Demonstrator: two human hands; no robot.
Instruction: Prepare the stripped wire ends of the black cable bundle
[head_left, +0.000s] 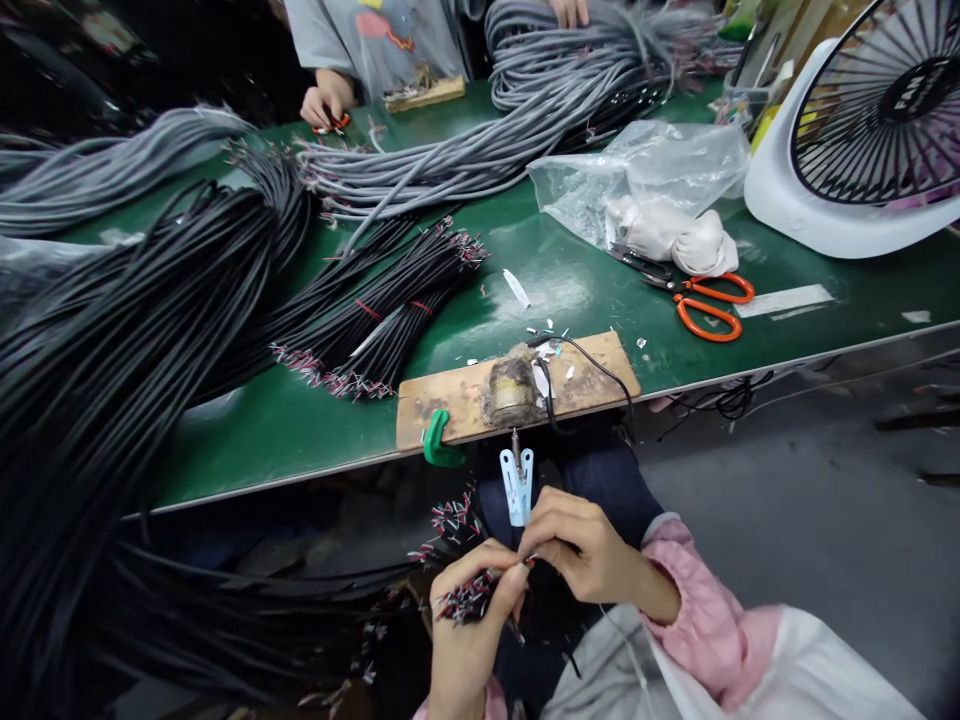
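Observation:
My left hand (472, 610) is closed round a bundle of thin black cables (466, 600), whose red and white wire ends stick out above the palm. My right hand (581, 550) pinches at a cable end (529, 563) beside my left thumb and fingertip; the fingers hide most of it. Just above my hands, a light blue clothespin (517, 485) hangs on a metal tip (516, 445). That tip juts from a wrapped, stained block (513, 390) on a wooden board (600, 370) at the table edge. A green clamp (442, 440) sits on the board's left end.
Black cable bundles (187, 280) cover the green table's (525, 330) left side and hang over its edge. Grey cables (450, 150) lie behind. To the right are orange-handled scissors (709, 305), a plastic bag (645, 165) and a white fan (787, 200). Across the table, another person's hand (328, 100) holds an orange-handled tool.

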